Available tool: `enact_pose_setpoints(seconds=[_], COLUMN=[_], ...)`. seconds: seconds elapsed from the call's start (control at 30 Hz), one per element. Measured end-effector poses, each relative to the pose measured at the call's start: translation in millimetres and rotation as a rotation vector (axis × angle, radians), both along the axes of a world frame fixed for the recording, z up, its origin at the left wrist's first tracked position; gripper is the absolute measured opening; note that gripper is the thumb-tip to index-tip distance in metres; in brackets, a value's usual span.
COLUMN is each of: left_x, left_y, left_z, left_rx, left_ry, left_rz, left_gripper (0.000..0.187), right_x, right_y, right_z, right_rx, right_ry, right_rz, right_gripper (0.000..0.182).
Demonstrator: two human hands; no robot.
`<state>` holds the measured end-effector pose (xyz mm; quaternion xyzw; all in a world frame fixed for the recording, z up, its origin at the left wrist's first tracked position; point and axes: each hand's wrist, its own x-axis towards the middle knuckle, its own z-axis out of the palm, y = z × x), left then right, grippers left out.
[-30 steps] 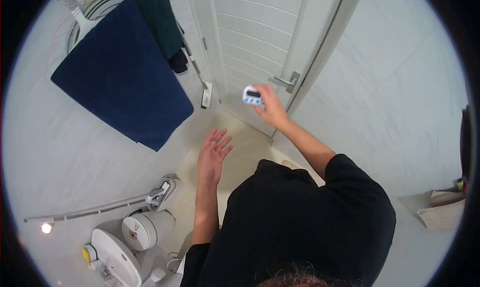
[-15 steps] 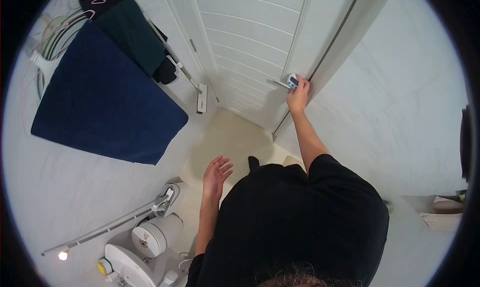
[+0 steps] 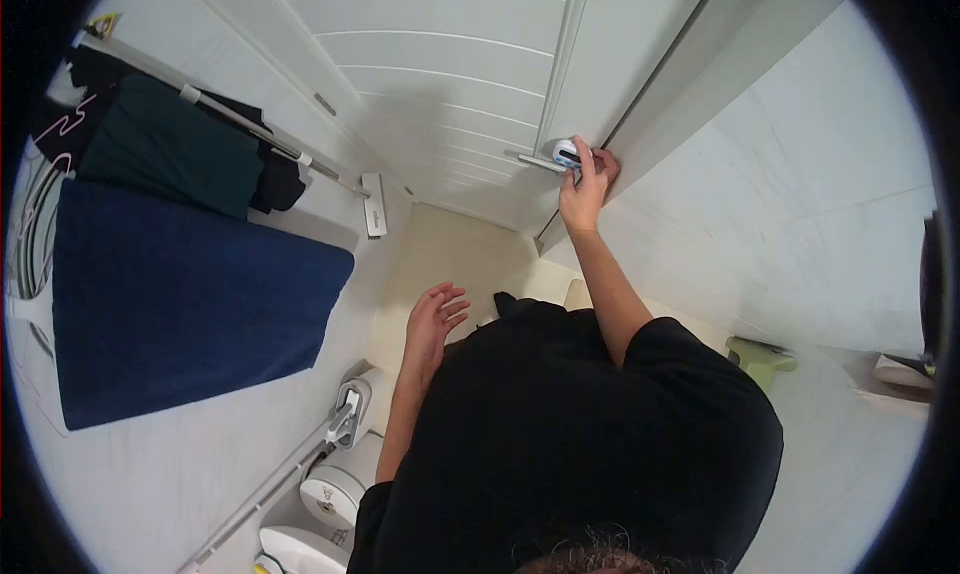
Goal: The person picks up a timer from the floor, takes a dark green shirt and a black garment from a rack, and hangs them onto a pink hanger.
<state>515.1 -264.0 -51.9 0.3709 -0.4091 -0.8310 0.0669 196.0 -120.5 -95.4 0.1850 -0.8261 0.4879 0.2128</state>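
Note:
Up at the door's edge, my right hand (image 3: 584, 192) has its fingers around a small white digital timer (image 3: 563, 151) with a dark display and blue buttons. The timer overlaps the root of the metal lever handle (image 3: 530, 160) in this view. Behind it stands the white grooved door (image 3: 450, 74), which looks closed against its frame. My left hand (image 3: 434, 317) hangs in front of my body over the beige floor (image 3: 450, 249), fingers loosely apart, holding nothing.
On the left wall, a navy towel (image 3: 190, 304) and dark green cloth (image 3: 165, 144) hang by a metal rail (image 3: 240, 124). Lower left are a white lidded bin (image 3: 330, 499), a grey-and-white holder (image 3: 350, 414) and a basin (image 3: 300, 552). A green object (image 3: 760, 359) is at right.
My view has shifted, so the towel appears lower and further left. My right hand's fingers have shifted around the timer, which now shows nearer the handle. The left hand stays loosely apart.

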Motion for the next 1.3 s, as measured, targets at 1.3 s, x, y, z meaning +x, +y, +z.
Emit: enact_pose_setpoints(seconds=[1.3], left_x=[2.6], left_y=[-45.1], left_z=[-46.2], left_rx=[0.053], left_ry=[-0.065], left_rz=[0.218], left_gripper=[0.032], right_x=[88.2], right_y=[-45.6], right_z=[-73.4], right_rx=[-0.077], right_ry=[-1.171], right_rz=[0.437], right_gripper=[0.052])
